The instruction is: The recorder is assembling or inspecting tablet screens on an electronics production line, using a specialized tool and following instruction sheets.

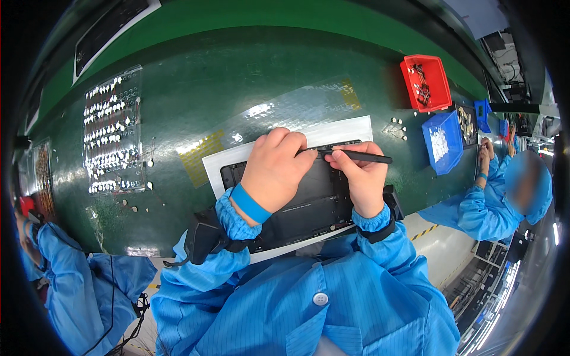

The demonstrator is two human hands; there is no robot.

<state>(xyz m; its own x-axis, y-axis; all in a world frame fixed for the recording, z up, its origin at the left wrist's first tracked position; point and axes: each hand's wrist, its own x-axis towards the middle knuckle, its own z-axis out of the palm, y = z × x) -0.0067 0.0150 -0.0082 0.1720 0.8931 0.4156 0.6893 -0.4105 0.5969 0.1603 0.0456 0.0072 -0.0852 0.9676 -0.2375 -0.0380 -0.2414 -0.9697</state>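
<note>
A flat black panel [306, 216], like an opened tablet housing, lies on a white sheet [350, 127] in front of me. My left hand [274, 169] rests over its far left part, fingers curled and thumb and forefinger pressed together at the far edge. Whatever they pinch is too small or hidden to make out. Closed around a slim black pen-shaped tool [371, 157] is my right hand [365, 181], at the panel's far right. The tool's tip points left, close to my left fingertips. A blue band [250, 203] circles my left wrist.
Beyond the sheet lie clear strips with yellow patches [202, 157]. A clear tray [113, 133] of small white-ended parts sits left. To the right stand a red bin [440, 83] and a blue bin [454, 127] with small parts. Co-workers [493, 207] sit on both sides.
</note>
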